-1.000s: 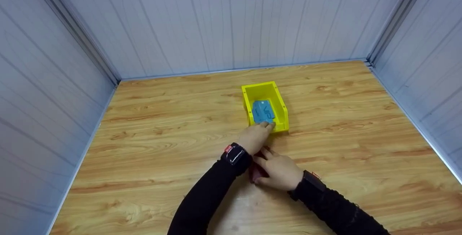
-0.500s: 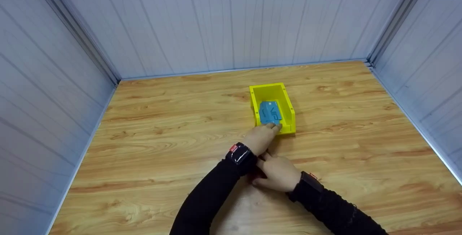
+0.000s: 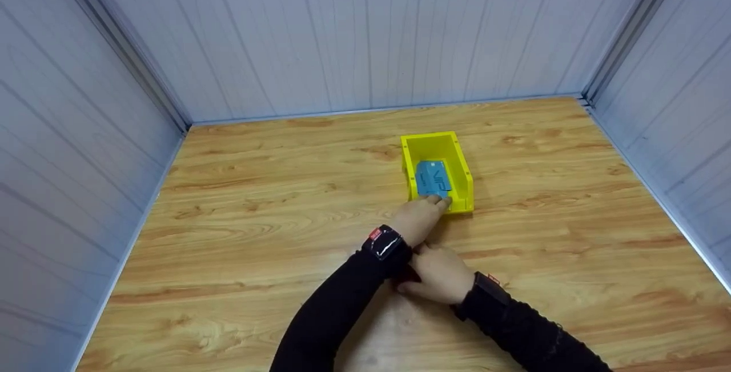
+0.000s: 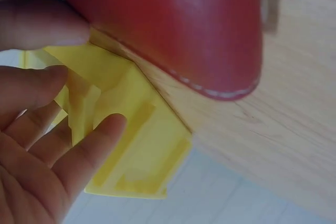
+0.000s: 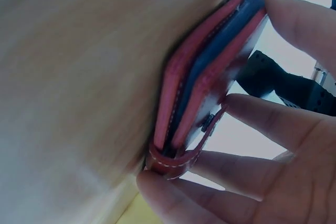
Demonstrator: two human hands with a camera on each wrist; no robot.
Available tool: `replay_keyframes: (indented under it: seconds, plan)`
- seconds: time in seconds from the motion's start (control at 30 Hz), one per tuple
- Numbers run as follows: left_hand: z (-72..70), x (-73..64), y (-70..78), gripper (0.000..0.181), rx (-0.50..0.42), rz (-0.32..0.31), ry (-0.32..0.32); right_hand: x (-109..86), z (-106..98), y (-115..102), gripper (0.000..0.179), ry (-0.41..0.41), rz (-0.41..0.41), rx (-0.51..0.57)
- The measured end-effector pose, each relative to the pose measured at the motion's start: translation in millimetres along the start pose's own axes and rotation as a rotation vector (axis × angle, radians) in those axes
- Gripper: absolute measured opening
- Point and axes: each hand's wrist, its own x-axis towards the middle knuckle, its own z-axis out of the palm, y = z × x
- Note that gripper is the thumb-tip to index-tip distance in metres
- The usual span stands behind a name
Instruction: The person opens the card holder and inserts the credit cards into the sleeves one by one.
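Observation:
My left hand (image 3: pixel 420 216) reaches over the front lip of a yellow bin (image 3: pixel 465 180), fingertips inside and the rest of the hand outside. Blue cards (image 3: pixel 432 180) marked VIP lie in the bin, just beyond those fingertips. Beneath the left wrist, my right hand (image 3: pixel 442 275) holds a small red leather wallet (image 5: pixel 181 93) on edge against the table, its thumb and fingers around it. The wallet has white stitching and a snap strap (image 5: pixel 173 163); something blue shows between its layers. In the head view, the left forearm mostly hides the wallet.
The wood-grain table (image 3: pixel 274 200) is bounded by pale panel walls (image 3: pixel 274 35) at the back and both sides. My forearms cross close together, the left wrist band (image 3: pixel 385 242) passing over the right fingers.
The yellow bin with its cards has slid a little to the right, together with my left hand. The right hand has stayed nearly in place; the left wrist now covers more of the wallet.

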Motion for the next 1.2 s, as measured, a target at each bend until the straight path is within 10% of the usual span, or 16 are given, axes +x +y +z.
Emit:
replay_keyframes:
  seconds: [0.4,0.9,1.2]
  plan:
    - [-15.3,-16.1,1.1,0.054,-0.026,-0.047,0.064,0.0,-3.3,1.1,0.057,-0.012,0.066,0.076]
    - [-23.8,-81.2,-18.9,0.047,-0.076,-0.205,0.413,4.6,-22.5,14.7,0.051,0.100,0.235,0.054]
    - [-7.3,-112.7,-9.7,0.052,-0.113,-0.177,0.304,5.3,-22.0,17.3,0.035,0.100,0.277,0.029]
